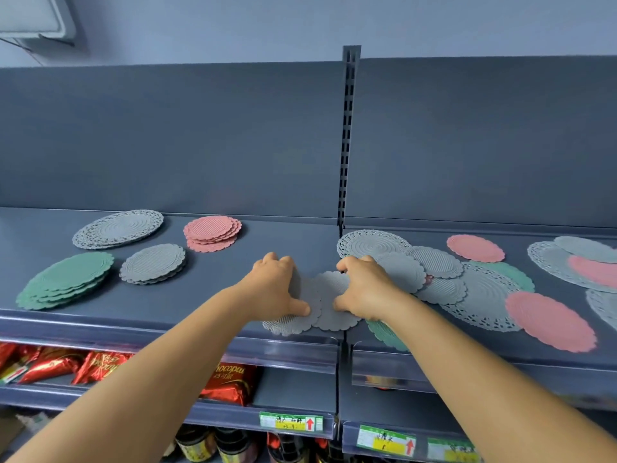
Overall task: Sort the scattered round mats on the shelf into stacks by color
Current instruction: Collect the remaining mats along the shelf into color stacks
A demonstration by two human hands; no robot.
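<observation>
- the left hand (278, 289) lies curled over a small grey mat (293, 320) at the front edge of the shelf (233, 262), thumb pressed onto it; the right hand (362, 289) grips a second small grey mat (334, 317) that overlaps the first, thumb on top and fingers bent over its far rim.
- both mats sit at the very lip, just above the clear price rail (293, 357); a careless pull toward the body would likely slide one off and down.
- the right hand's wrist rests across a green mat (387, 334) that already overhangs the edge; dragging the arm left could sweep it off.
- the unsorted heap (444, 279) to the right is layered, so lifting one piece may shift its neighbours, including a large lacy grey mat (484, 302).
- the mats look thin and floppy, with scalloped rims and ribbed faces; two could cling and travel together.
- grey comes in two kinds, so a small one could land on the lacy grey stack (118, 228) instead of the small grey stack (153, 264).
- sorted already at left: green stack (66, 280), pink stack (212, 233).
- loose pink mats (551, 320) remain at right.
</observation>
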